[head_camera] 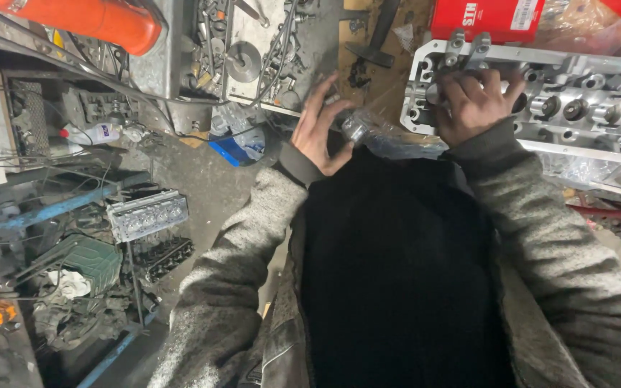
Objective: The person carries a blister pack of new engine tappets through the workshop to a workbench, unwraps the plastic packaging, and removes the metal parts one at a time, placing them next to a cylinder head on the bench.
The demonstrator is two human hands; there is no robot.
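Lying long from left to right on the worktop (368,79), the metal head (583,108) has the right hand (472,108) on its left end, fingers curled down on it. Just left of it, the left hand (321,133) pinches a small round metal part (356,129).

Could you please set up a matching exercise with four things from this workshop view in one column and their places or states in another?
Things:
1. left hand
2. right hand
3. orange cylinder
4. red box

Places or states:
A. top left corner
B. resting on the aluminium cylinder head
C. behind the cylinder head, top edge
D. holding a small round metal part

Pairs: 1-D, 2-B, 3-A, 4-C
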